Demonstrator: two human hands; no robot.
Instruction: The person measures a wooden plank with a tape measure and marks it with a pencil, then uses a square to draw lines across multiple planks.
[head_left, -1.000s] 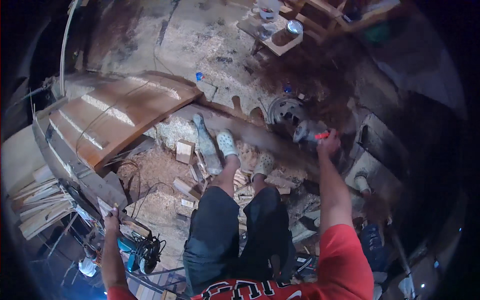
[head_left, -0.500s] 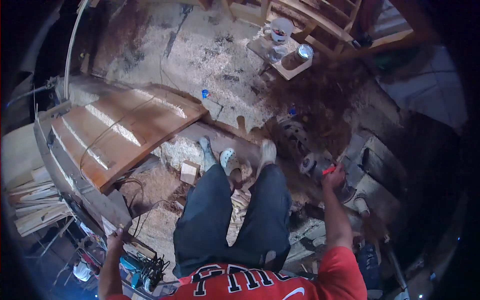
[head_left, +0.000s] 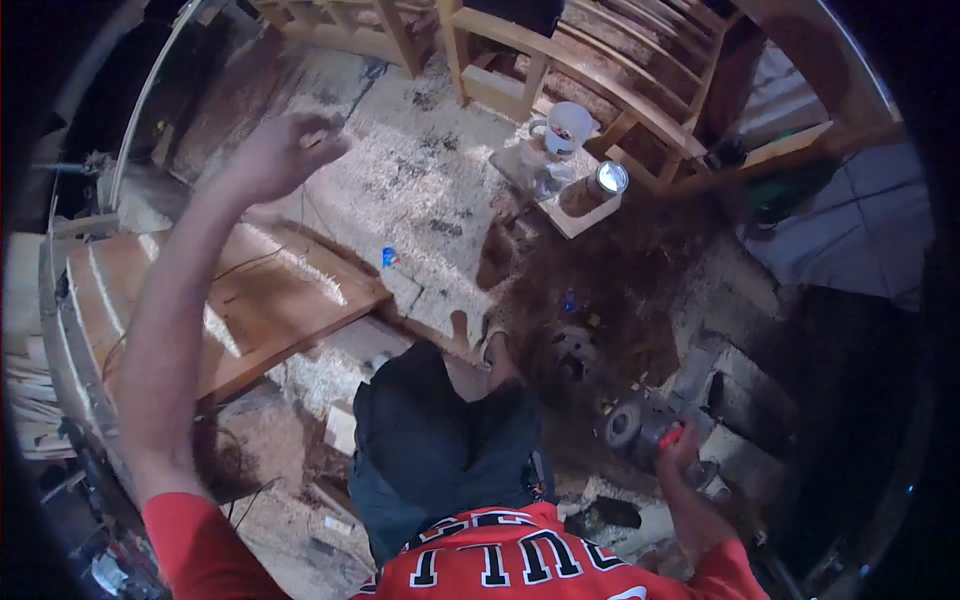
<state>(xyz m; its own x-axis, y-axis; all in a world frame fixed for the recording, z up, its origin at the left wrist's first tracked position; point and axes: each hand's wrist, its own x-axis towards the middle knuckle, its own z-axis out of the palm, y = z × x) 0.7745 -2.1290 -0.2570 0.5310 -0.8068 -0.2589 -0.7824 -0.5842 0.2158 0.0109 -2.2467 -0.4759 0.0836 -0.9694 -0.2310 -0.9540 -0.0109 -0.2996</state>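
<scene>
Item: handheld grey power grinder with round disc and red switch [head_left: 640, 430], held low at the person's right side, above the sawdust-strewn floor [head_left: 430, 190] and beside grey stone blocks [head_left: 740, 390].

Right hand [head_left: 683, 450]: fingers closed around the grinder's body.

Left hand [head_left: 275, 155]: raised high and well apart from the tool, fingers loosely curled; something small and pale may sit in them, cannot tell.

Surroundings: curved reddish wooden panel [head_left: 250, 300] at left; white mug [head_left: 568, 125] and metal can [head_left: 607, 180] on a small board; wooden frame [head_left: 600, 70] beyond.

Step, as judged: carrying the tool one-handed. Any next move calls for a firm grip and steady footing among the debris.
</scene>
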